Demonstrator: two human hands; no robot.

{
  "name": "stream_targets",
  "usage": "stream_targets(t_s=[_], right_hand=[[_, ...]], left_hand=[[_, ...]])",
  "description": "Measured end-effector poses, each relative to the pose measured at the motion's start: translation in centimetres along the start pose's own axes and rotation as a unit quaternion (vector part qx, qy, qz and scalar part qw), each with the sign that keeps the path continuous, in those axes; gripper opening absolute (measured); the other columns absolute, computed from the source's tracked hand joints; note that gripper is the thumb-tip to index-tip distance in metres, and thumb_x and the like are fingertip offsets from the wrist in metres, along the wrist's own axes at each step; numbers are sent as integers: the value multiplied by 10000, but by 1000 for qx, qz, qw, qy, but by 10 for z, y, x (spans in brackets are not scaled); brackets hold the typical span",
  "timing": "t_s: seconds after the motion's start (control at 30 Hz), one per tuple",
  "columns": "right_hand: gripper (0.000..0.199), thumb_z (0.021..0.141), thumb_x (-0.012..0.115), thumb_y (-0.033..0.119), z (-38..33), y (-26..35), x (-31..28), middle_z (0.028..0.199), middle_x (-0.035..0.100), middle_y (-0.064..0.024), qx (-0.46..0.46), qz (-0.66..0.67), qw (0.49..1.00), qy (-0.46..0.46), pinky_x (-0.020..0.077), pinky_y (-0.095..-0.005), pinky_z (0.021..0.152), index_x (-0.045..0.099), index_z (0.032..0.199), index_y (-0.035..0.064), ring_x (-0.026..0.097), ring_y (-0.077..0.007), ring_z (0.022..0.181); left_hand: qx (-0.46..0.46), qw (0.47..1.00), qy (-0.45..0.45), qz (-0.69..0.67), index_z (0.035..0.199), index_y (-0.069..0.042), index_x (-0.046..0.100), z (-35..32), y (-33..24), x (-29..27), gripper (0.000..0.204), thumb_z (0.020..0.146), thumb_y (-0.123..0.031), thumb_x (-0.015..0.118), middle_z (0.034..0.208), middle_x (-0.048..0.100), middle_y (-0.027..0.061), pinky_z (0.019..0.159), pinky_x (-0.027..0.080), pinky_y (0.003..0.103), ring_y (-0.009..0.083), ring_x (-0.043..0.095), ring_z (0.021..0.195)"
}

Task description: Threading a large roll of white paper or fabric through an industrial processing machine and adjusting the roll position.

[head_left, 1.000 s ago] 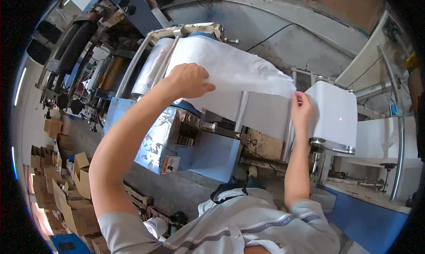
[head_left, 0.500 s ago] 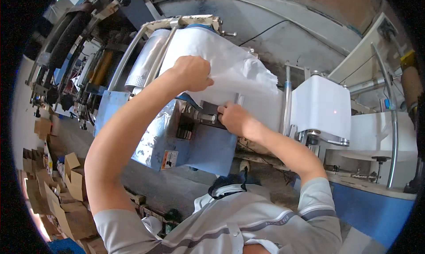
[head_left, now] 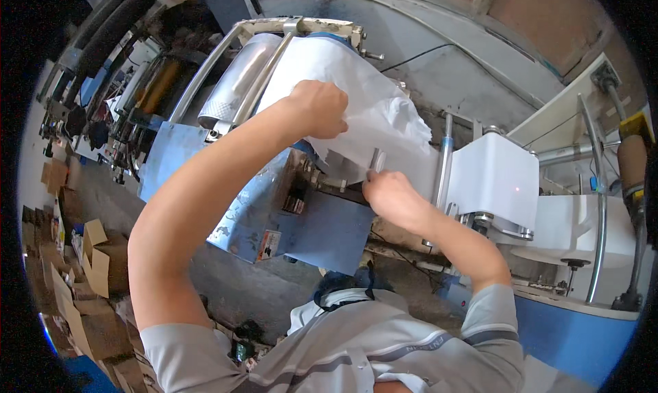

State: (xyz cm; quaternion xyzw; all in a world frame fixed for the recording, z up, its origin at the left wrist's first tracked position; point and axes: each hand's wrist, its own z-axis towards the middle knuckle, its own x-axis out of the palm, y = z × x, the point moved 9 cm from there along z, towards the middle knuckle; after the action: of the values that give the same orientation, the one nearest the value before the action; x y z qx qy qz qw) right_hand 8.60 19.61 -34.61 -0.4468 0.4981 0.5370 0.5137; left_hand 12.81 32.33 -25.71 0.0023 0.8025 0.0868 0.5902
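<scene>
A wide white paper sheet (head_left: 312,64) runs off the machine's rollers, its far-right edge crumpled and torn. My left hand (head_left: 320,110) is closed in a fist on the sheet, over its left part. Lower and to the right, my right hand (head_left: 397,198) is closed, its fingertips pinching the near edge of the sheet beside a short metal bar (head_left: 378,160). Between the two hands the near edge hangs ragged. The curled fingers hide exactly how much paper each hand grips.
A silver patterned roller (head_left: 240,81) lies left of the sheet. Blue metal panels (head_left: 329,225) form the machine's near side. To the right stand an upright metal rod (head_left: 444,167), a white-covered roller (head_left: 493,180) and a large white roll (head_left: 576,222). Cardboard boxes (head_left: 103,263) lie at lower left.
My right hand has moved slightly right and down, off the dark strip it was touching. The sheet's ragged near edge now reaches its fingertips. My left hand has shifted a little right, still closed.
</scene>
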Motion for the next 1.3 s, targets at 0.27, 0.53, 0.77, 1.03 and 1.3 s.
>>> stream_targets(t_s=[0.27, 0.53, 0.77, 1.03, 1.3], right_hand=[[112, 741, 566, 117, 21, -11, 45, 674, 595, -142, -11, 29, 999, -40, 510, -419, 532, 620, 668, 52, 635, -306, 615], [173, 799, 541, 158, 29, -5, 55, 697, 632, -98, -35, -14, 999, 11, 508, -412, 562, 656, 715, 59, 638, -279, 638], [151, 790, 547, 139, 39, 3, 69, 768, 648, -95, -121, -96, 988, 8, 505, -370, 564, 668, 730, 72, 636, -263, 751], [166, 840, 562, 145, 33, 3, 63, 840, 707, -60, -24, -119, 982, 144, 530, -359, 593, 720, 790, 152, 695, -230, 792], [149, 817, 577, 143, 26, 3, 58, 785, 700, -70, -45, -140, 983, 113, 537, -358, 588, 713, 757, 138, 698, -245, 764]], left_hand=[[-6, 1000, 7, 4, 957, -58, 702, 3, -4, -1, 379, 795, -398, 670, 956, 699, 145, 794, 534, 405, 312, 670, 923], [-4, 1000, 8, 1, 956, -58, 700, 3, -4, 0, 384, 792, -404, 674, 958, 694, 148, 794, 533, 409, 321, 668, 918], [-2, 1000, -7, 1, 951, -57, 701, 2, -2, 2, 385, 788, -405, 682, 950, 692, 157, 791, 532, 416, 326, 668, 911], [15, 999, -22, 25, 940, -63, 701, 5, -2, 11, 361, 796, -394, 681, 934, 695, 145, 764, 540, 405, 315, 676, 888], [30, 995, -27, 90, 894, -71, 711, 6, -15, 11, 292, 776, -338, 715, 920, 702, 125, 709, 557, 385, 269, 692, 867]])
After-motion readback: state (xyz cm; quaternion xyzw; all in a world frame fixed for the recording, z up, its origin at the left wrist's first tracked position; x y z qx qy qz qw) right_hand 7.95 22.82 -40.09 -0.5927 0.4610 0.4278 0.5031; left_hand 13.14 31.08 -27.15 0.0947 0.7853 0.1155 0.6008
